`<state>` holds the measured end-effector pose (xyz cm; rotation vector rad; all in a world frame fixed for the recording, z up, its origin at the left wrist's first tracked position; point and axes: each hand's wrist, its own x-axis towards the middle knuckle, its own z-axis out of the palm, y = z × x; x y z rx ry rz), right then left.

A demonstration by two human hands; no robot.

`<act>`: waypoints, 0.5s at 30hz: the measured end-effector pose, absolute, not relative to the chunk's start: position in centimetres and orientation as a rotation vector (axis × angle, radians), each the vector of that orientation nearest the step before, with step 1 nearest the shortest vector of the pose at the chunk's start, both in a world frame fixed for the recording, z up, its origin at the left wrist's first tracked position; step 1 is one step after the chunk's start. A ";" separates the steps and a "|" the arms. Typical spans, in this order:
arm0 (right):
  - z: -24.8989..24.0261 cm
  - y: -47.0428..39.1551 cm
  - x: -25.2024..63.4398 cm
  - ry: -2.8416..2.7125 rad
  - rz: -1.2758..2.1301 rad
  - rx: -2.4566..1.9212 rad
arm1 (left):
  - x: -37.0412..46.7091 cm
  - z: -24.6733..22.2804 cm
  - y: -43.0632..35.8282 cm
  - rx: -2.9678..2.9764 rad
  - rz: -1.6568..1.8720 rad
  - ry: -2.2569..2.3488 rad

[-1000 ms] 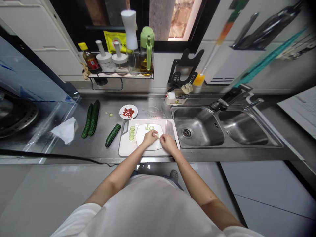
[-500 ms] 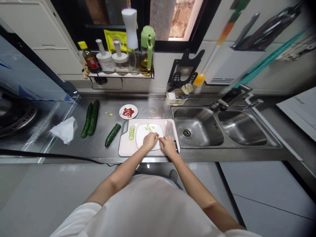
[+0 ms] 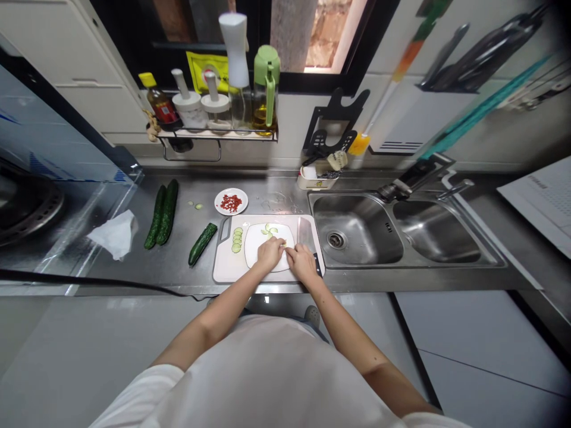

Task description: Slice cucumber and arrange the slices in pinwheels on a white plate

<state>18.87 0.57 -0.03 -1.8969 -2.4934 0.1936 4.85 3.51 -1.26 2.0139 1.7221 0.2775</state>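
Note:
My left hand (image 3: 269,253) and my right hand (image 3: 301,261) meet over the right side of a white plate (image 3: 254,254). Their fingertips are pinched together on a small pale cucumber slice (image 3: 284,243), mostly covered by the fingers. Several cut cucumber pieces (image 3: 269,229) lie in a small group near the plate's far edge. Under the plate is a pale pink cutting board (image 3: 227,270), with a row of round cucumber slices (image 3: 237,240) on its left. A knife (image 3: 306,230) lies along the board's right side, its dark handle partly behind my right hand.
Left of the board lie a cut cucumber (image 3: 202,244), two whole cucumbers (image 3: 162,215) and a white cloth (image 3: 116,233). A small plate of chopped red pieces (image 3: 231,202) stands behind the board. On the right is a double sink (image 3: 359,229); a condiment rack (image 3: 218,134) hangs above.
My fingertips have shifted only slightly around the cucumber slice. The whole view has moved a little; the other things stay in place.

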 end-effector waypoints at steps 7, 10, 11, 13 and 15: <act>-0.1 1.1 18.8 -2.492 0.186 -1.911 | 4.9 -1.2 4.0 2.022 0.292 1.736; -0.1 1.1 18.8 -2.492 0.180 -1.915 | 4.9 -1.1 4.1 2.019 0.290 1.737; -0.1 1.2 18.8 -2.493 0.181 -1.915 | 4.9 -1.1 4.1 2.018 0.289 1.739; -0.1 1.2 18.7 -2.493 0.181 -1.917 | 4.9 -1.1 4.1 2.016 0.291 1.743; -0.1 1.2 18.7 -2.486 0.175 -1.925 | 4.9 -1.2 4.2 2.016 0.298 1.745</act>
